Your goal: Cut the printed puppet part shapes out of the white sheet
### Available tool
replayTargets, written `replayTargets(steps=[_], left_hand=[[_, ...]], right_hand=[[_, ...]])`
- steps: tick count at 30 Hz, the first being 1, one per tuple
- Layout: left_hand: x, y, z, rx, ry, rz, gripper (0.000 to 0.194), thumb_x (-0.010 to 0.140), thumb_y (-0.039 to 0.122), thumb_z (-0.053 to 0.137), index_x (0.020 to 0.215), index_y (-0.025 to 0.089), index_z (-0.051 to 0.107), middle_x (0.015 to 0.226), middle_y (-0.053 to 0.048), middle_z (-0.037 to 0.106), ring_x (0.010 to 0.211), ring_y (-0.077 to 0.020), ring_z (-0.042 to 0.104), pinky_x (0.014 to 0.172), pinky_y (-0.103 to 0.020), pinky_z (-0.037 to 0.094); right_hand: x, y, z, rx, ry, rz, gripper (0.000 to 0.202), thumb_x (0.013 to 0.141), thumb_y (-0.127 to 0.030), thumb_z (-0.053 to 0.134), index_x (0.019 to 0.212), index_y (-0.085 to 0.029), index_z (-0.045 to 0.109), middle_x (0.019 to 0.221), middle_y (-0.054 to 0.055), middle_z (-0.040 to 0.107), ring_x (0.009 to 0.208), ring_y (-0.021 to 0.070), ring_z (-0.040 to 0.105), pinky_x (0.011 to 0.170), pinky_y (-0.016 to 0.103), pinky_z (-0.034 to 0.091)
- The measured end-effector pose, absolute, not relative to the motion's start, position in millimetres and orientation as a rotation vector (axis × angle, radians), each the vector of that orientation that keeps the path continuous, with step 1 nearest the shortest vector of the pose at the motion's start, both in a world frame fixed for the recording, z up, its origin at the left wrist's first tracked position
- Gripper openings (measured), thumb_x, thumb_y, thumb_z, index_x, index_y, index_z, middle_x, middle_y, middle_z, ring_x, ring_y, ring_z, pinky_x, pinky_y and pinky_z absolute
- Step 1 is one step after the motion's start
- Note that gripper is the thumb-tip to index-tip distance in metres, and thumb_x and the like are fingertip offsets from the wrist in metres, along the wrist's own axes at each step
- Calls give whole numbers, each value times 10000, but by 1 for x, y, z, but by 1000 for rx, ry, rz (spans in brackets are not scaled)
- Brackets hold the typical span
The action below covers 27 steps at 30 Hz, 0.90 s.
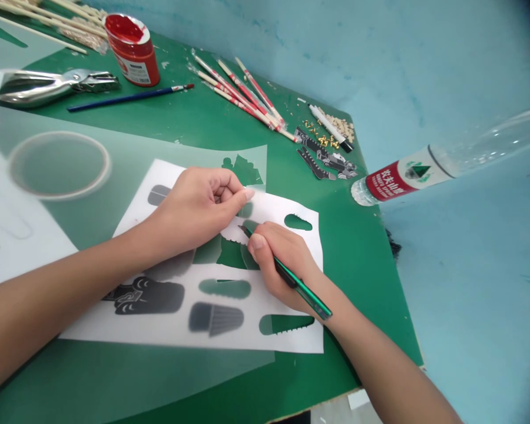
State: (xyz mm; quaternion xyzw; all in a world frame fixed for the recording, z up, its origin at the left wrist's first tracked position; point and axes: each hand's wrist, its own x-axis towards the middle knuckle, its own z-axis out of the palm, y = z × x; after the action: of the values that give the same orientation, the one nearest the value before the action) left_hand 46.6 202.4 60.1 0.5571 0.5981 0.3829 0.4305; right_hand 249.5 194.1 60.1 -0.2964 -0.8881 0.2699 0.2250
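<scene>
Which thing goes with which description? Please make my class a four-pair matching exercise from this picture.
Things
1. green pen-like tool
2. jar
3. paintbrush
4. bottle

Descriptions
A. blue-handled, red-tipped
B. held in the right hand
C. clear, labelled red and white
D. open, red inside

Right pairs: 1-B, 2-D, 3-A, 4-C

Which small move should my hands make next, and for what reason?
I would probably shift the left hand slightly away before the right hand moves the green pen-shaped tool, because its dark tip sits close to the left thumb, beside an opening in the white sheet.
</scene>
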Motion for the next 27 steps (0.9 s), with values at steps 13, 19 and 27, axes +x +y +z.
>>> replayTargets(steps=[13, 19, 27], left_hand=[[48, 203, 59, 1348, 1427, 1039, 275, 901, 401, 730, 733, 195, 660, 531, 69, 450, 468, -58, 326, 395, -207, 216], [48, 203, 59, 1338, 1404, 1059, 283, 906, 411, 731, 741, 190, 665, 538, 65, 452, 470, -56, 328, 397, -201, 224], [49, 202, 61, 1338, 1379, 1061, 276, 911, 391, 727, 735, 188, 661, 535, 66, 446, 467, -55, 322, 398, -207, 208]], right_hand=[[250, 193, 55, -776, -2424, 701, 302, 1111, -165, 381, 816, -225, 394, 726, -27, 444, 669, 121, 424, 663, 293, 360], [249, 192, 54, -777, -2418, 699, 297, 1115, -174, 375, 825, -221, 413, 734, -18, 465, 697, 126, 447, 671, 290, 373], [250, 192, 54, -799, -2402, 726, 308, 1124, -191, 369, 829, -214, 453, 734, -15, 494, 696, 121, 480, 670, 286, 388]])
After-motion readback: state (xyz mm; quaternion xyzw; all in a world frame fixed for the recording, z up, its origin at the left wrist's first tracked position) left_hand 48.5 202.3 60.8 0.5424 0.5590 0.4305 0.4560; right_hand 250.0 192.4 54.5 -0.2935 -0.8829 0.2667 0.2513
